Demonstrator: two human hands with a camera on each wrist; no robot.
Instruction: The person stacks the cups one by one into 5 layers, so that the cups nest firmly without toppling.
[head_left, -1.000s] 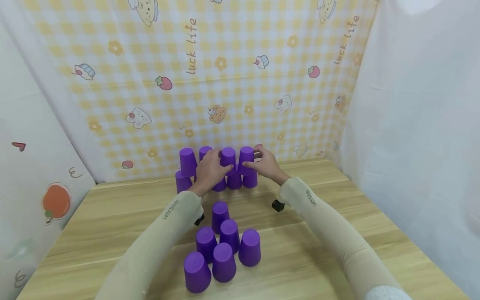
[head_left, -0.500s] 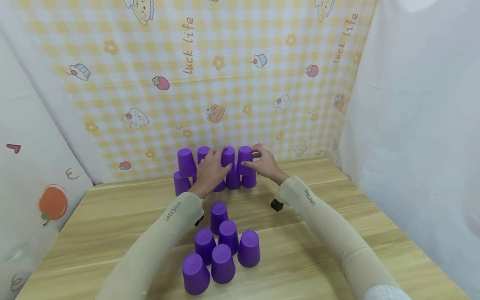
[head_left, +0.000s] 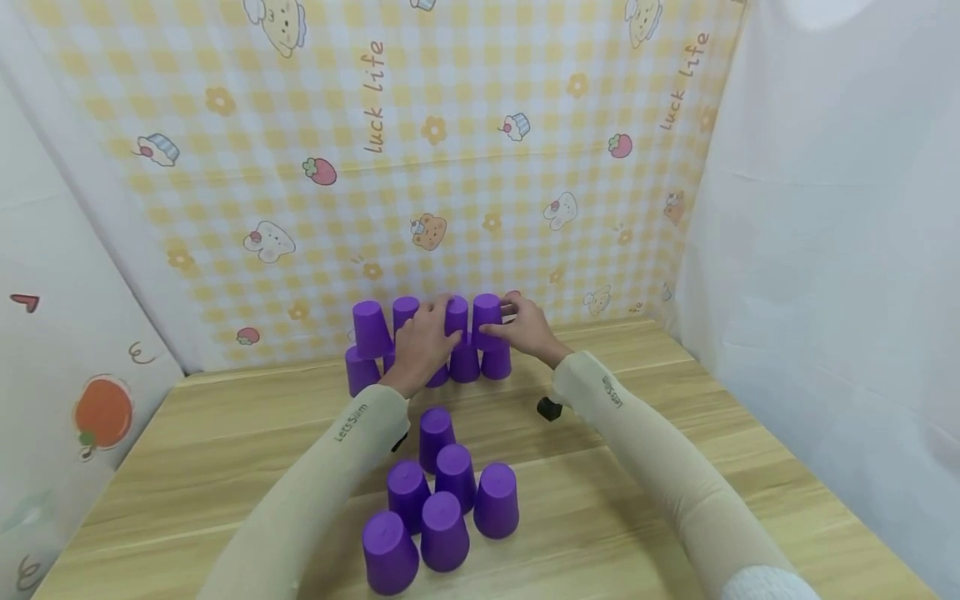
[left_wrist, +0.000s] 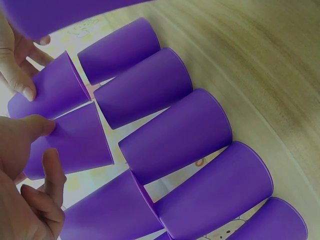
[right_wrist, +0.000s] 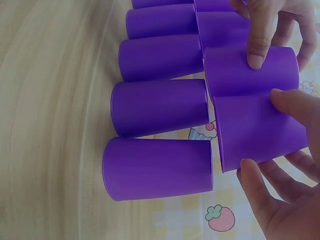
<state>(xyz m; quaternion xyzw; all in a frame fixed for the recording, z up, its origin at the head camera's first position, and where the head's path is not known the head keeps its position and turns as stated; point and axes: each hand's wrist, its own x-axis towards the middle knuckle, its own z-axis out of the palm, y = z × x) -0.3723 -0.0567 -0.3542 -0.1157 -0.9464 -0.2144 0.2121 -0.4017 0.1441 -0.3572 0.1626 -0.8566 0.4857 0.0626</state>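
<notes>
left hand [head_left: 422,343]: pinching a purple cup [head_left: 456,320] in the upper row [head_left: 406,309]
right hand [head_left: 528,328]: pinching the end cup [head_left: 486,313] just beside it
lower row [head_left: 465,365]: upside-down cups on the desk [head_left: 615,492] beneath both
near group [head_left: 444,533]: six upside-down cups, insides hidden

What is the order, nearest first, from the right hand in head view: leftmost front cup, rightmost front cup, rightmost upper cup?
1. Rightmost upper cup: in the right hand.
2. Rightmost front cup: lower in view.
3. Leftmost front cup: lower left.
</notes>
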